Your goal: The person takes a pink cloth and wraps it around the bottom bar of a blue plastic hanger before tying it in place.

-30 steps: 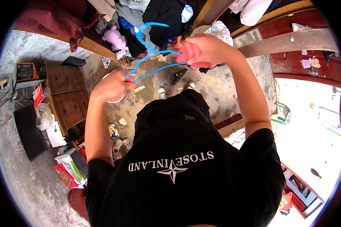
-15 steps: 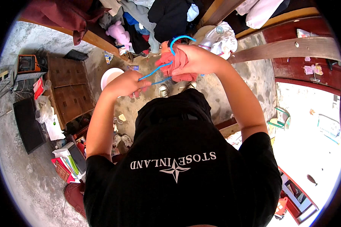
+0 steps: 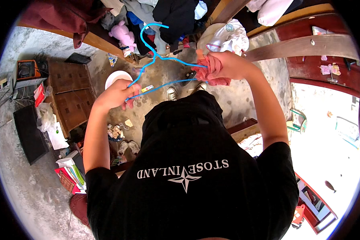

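A blue clothes hanger (image 3: 174,59) is stretched between my hands, its hook up and away from me. My left hand (image 3: 117,95) is closed round the hanger's left corner. In my right hand (image 3: 237,66) is a bunched red cloth (image 3: 218,81), gathered about the hanger's right end. The cloth and fingers hide that end. Something reddish shows under my left fingers; I cannot tell whether it is cloth or fingertips.
Piled clothes (image 3: 172,18) and a pink plush toy (image 3: 123,35) lie beyond my hands. A white basin (image 3: 113,77) stands by my left hand. A wooden rail (image 3: 292,51) runs at the right, past a white garment (image 3: 233,36). A brown cabinet (image 3: 70,86) stands left.
My hands have moved apart, the left one leftward and the right one rightward. The red cloth has slid to the hanger's right end, baring the hook and most of the frame.
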Motion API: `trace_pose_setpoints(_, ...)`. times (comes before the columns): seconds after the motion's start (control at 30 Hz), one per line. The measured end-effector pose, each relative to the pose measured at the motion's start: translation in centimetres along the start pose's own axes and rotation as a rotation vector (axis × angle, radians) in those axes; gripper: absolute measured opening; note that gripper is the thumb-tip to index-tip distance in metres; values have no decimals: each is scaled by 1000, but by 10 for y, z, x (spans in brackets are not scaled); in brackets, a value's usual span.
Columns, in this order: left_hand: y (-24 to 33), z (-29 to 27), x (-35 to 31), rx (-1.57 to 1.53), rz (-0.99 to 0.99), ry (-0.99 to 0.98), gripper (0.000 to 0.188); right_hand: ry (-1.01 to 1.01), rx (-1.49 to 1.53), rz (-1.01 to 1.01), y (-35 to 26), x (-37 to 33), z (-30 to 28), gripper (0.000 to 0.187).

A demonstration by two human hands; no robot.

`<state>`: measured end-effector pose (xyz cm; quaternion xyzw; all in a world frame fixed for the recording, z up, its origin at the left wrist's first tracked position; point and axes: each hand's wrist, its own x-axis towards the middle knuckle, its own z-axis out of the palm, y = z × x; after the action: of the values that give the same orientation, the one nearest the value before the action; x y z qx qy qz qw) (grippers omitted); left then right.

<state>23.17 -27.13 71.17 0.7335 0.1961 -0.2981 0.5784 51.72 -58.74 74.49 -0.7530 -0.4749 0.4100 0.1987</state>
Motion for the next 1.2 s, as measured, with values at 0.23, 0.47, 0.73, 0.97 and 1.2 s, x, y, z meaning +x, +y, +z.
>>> trace_pose_setpoints(0.23,53,47,33,415,-131,-45,44,220,339,-269,-25,34,47,53)
trace_pose_setpoints(0.47,51,15,14,193,40,-48,45,33,104,-116,-43,16,25,47)
trace_pose_setpoints(0.73,22,-15,-12,-98,12,-18,43,9,125,18,13,-16,-3,46)
trace_pose_setpoints(0.97,30,28,26,161,-82,-10,53,132,183,-136,-2,8,21,54)
trace_pose_setpoints(1.2,53,33,33,81,6,-80,49,128,141,-152,-34,23,16,50)
